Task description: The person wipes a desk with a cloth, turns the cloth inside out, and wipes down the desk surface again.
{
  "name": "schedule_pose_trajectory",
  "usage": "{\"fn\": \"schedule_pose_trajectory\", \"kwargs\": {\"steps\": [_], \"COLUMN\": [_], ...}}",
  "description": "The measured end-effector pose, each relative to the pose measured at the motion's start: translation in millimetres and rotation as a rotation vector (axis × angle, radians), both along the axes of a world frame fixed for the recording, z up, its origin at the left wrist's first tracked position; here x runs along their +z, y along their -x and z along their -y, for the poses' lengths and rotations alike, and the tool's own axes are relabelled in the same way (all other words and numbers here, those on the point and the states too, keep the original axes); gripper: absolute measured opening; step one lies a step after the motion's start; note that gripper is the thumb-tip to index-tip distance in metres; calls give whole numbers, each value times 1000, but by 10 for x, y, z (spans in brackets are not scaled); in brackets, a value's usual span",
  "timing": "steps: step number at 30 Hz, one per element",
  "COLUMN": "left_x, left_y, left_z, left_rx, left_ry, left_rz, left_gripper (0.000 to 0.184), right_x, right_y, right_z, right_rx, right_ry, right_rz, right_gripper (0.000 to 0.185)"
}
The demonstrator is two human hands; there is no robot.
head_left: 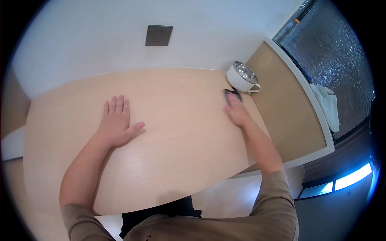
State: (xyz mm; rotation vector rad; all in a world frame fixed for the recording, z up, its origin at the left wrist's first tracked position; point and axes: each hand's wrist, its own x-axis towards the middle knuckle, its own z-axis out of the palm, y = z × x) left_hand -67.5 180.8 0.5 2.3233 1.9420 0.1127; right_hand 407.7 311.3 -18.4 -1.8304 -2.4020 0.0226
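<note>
My left hand (116, 126) lies flat on the pale wooden desk (169, 156), its fingers stretched out and the thumb spread to the right. At the back right of the desk, my right hand (238, 112) has its fingers on a small dark flat object (238, 95); motion blur hides its exact kind. Right behind that object stands a white cup (237, 79) with a shiny metal inside. Its handle faces right, towards the side panel.
A wood-faced side panel (289, 108) with a pale edge borders the desk on the right. Beyond it, a light cloth (326, 104) hangs by a textured glass pane (329, 52). A grey wall socket (159, 35) sits above the back edge.
</note>
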Motion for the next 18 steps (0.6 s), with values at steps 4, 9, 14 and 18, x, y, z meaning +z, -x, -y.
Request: {"fn": "schedule_pose_trajectory", "kwargs": {"steps": [4, 9, 14, 18], "left_x": [21, -44, -134, -205], "left_y": [-10, -10, -5, 2], "left_z": [25, -20, -45, -38], "left_rx": [20, 27, 45, 82], "left_ry": [-3, -15, -48, -166], "left_rz": [9, -2, 19, 66], "left_gripper": [94, 96, 93, 85], "right_x": [-58, -120, -201, -97], "right_y": [-567, -461, 483, 1936], "right_z": [-160, -151, -54, 303], "right_rx": [-187, -142, 81, 300], "right_ry": [-22, -63, -148, -155], "right_rz": [28, -4, 42, 25], "right_gripper": [74, 76, 76, 76]}}
